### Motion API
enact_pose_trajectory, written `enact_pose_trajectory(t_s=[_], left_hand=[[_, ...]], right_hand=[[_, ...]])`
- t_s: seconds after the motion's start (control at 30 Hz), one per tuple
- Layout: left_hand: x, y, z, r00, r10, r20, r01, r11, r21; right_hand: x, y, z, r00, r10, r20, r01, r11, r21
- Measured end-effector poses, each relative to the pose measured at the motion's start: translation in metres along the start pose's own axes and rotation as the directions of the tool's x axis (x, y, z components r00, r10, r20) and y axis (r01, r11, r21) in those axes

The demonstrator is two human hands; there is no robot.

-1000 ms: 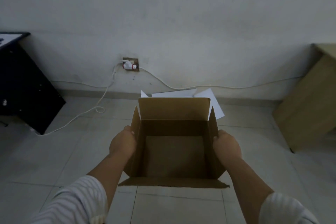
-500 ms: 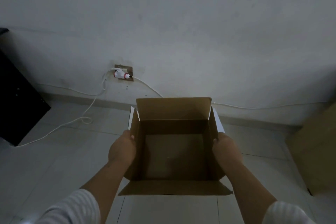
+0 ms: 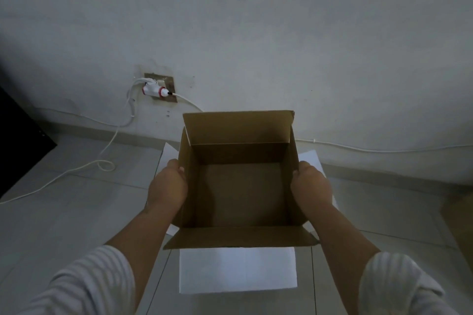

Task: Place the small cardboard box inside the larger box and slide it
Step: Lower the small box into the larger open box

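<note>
A brown cardboard box (image 3: 240, 194) with its top flaps open and nothing inside hangs in front of me. My left hand (image 3: 167, 186) grips its left wall and my right hand (image 3: 311, 186) grips its right wall, thumbs at the rim. Flat white panels (image 3: 238, 270) stick out from under the brown box on the near side, the left and the right. They look like the open flaps of a white box on the floor. Whatever lies directly under the brown box is hidden.
The wall stands close behind the box. On it is a socket with a white and red plug (image 3: 158, 89), and a white cable (image 3: 102, 165) loops over the tiled floor at the left. Black furniture (image 3: 18, 140) is at the far left, a wooden cabinet (image 3: 460, 225) at the right edge.
Both hands have carried the brown box forward towards the wall, over the white panels. A white panel now shows below the box's near flap. The grip is unchanged.
</note>
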State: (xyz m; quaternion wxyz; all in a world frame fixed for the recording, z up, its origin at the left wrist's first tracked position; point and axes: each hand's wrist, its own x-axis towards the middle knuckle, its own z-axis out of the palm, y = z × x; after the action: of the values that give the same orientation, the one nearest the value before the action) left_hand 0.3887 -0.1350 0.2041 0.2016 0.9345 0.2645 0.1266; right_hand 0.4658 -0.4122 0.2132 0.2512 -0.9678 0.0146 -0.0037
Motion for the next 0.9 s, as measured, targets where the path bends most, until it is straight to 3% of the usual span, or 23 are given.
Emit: enact_pose_trajectory(t_s=[0.57, 0.9], left_hand=[[0.008, -0.085, 0.202, 1.0, -0.02, -0.014, 0.02, 0.999, -0.051], [0.004, -0.101, 0.261, 0.991, -0.127, 0.036, 0.129, 0.99, -0.056]], right_hand=[[0.049, 0.114, 0.19, 0.997, -0.057, -0.055, 0.058, 0.998, 0.027], [0.057, 0.134, 0.233, 0.997, -0.073, 0.013, 0.073, 0.995, -0.069]])
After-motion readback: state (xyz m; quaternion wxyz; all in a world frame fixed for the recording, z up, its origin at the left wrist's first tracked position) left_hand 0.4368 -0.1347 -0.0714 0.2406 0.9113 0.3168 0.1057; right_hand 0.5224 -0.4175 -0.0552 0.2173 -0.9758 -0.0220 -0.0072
